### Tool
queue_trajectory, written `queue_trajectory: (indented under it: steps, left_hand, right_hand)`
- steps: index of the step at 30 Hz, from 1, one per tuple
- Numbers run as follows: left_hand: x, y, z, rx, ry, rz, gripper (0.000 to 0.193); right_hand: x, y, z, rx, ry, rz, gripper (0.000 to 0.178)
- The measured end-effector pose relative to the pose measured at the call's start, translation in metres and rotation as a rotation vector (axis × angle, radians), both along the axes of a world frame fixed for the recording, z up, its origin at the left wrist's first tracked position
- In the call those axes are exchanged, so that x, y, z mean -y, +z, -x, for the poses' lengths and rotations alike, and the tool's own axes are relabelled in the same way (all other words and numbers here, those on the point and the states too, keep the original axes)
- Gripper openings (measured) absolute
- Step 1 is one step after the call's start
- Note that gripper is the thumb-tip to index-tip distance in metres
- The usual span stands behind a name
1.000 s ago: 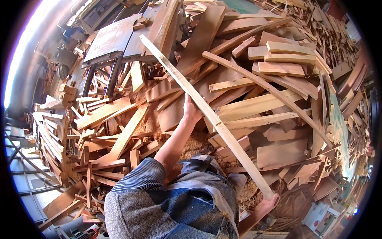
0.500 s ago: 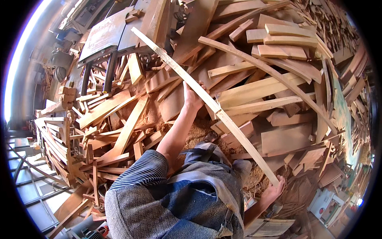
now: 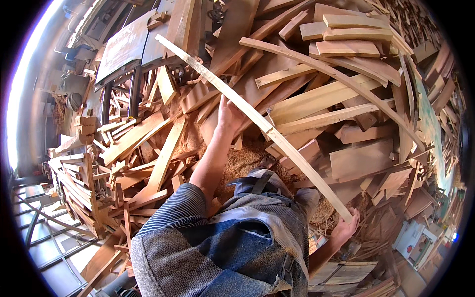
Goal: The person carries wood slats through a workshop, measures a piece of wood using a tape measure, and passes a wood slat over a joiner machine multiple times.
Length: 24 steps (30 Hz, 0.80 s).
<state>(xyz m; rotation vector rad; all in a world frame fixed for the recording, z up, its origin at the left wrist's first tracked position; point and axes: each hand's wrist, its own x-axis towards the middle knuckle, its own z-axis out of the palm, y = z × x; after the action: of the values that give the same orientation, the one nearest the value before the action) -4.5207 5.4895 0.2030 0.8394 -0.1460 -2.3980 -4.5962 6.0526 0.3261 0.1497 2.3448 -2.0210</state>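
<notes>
Gripping near end of long pale strip w/ R hand; apparently supporting mid-length w/ L hand — cannot tell L finger closure, hidden behind wood. Slants above offcut pile, overlapping machine table in view. Judged as two-handed positioning — next, calls for firm R hold.

The wooden strip slants before me, from my right hand at its near end, past my left hand on its left side, toward the machine table ahead on the left. Small wood blocks lie toward that table's far edge. To the strip's right, short planks lie stacked beyond a batten. Sawdust lies left of the strip.
</notes>
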Motion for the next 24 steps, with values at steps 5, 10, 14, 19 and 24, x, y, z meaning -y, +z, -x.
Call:
queue_trajectory:
  steps: [5,10,14,19,24]
  left_hand:
    - [0.03,0.002,-0.004,0.178,0.049,0.108,0.056]
    - [0.04,-0.002,0.003,0.219,0.057,0.109,0.057]
    - [0.041,-0.007,0.006,0.246,0.106,0.122,0.061]
    - [0.032,0.004,0.003,0.164,0.131,0.093,0.062]
    - [0.021,0.034,0.007,0.132,0.16,0.033,0.062]
  right_hand:
    - [-0.019,-0.019,-0.005,-0.106,0.071,-0.241,0.035]
    - [-0.008,-0.006,-0.007,-0.062,0.093,-0.142,0.035]
    - [-0.001,0.004,0.002,0.09,-0.037,0.219,0.035]
    - [-0.009,0.002,0.01,0.118,-0.057,0.403,0.04]
    - [-0.026,-0.012,0.014,0.142,-0.118,0.505,0.041]
